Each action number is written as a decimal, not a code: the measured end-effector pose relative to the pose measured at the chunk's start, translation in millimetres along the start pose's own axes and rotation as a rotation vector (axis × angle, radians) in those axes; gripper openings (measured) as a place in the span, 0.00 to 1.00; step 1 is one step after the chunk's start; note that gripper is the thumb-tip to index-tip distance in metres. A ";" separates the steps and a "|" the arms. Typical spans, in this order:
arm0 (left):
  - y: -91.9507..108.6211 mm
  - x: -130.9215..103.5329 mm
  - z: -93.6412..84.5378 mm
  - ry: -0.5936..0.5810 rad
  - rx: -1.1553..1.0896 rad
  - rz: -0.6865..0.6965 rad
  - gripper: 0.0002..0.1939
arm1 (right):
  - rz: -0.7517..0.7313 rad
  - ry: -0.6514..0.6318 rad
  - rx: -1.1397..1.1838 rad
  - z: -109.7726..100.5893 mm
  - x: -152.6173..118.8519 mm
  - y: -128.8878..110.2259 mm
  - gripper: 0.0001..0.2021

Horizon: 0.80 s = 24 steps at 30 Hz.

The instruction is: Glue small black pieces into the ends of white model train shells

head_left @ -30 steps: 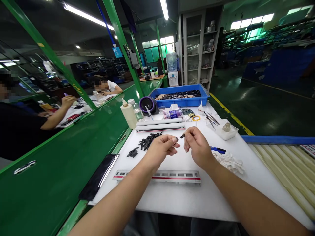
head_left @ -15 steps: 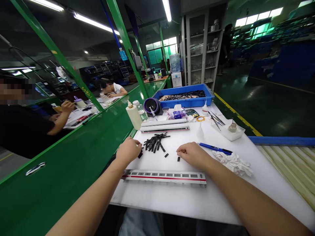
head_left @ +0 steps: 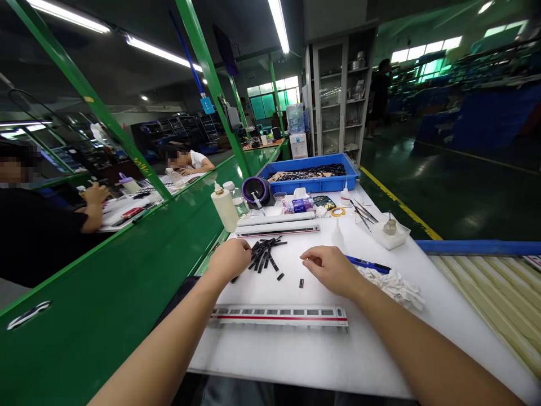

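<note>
My left hand point(head_left: 230, 261) is at the left edge of a pile of thin black strips point(head_left: 265, 255), its fingers curled and closed. Whatever the fingertips grip is hidden. To the right, my right hand point(head_left: 328, 269) hovers over the white tabletop, thumb and forefinger drawn together; I cannot make out anything between them. Just below its fingertips lies a small black piece point(head_left: 301, 283), with another short black piece point(head_left: 280, 277) to the left. Nearer to me, a white model train car shell point(head_left: 279, 316) with a red stripe and a row of windows lies across the table.
Behind the pile lie more white train shells point(head_left: 276, 230). A squeeze bottle point(head_left: 224, 208), a blue bin point(head_left: 313, 183) of black parts, tweezers point(head_left: 363, 215), a blue pen point(head_left: 368, 264) and crumpled tissue point(head_left: 395, 288) stand around. A green partition point(head_left: 127, 270) runs along the left; co-workers sit beyond it.
My left hand has moved right, up to the strips. My right hand has lifted slightly away from the small black piece. The camera view has shifted a little.
</note>
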<state>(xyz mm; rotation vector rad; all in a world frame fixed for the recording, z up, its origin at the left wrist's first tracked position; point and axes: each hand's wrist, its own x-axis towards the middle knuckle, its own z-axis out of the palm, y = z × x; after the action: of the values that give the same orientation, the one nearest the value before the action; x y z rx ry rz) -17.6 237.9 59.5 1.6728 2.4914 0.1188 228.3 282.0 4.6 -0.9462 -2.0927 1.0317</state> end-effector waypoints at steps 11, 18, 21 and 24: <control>69.1 -68.5 -9.9 -0.153 -0.543 0.378 0.12 | 0.127 -0.011 0.853 -11.5 0.1 -11.4 0.12; 77.1 -68.0 -1.0 0.056 -0.597 0.674 0.09 | 0.355 -0.272 1.230 -16.7 2.3 -9.3 0.15; 80.3 -59.5 8.7 0.066 -0.598 0.508 0.09 | 0.178 0.044 0.936 -15.1 1.3 -10.0 0.13; 76.3 -47.2 16.9 0.047 -0.525 0.287 0.09 | 0.061 0.169 0.334 -10.2 0.4 -4.7 0.09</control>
<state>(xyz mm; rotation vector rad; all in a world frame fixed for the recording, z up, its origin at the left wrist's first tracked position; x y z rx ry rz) 72.4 223.0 57.0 1.7731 1.9822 0.7723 234.3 284.3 13.8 -0.8967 -1.6968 1.2397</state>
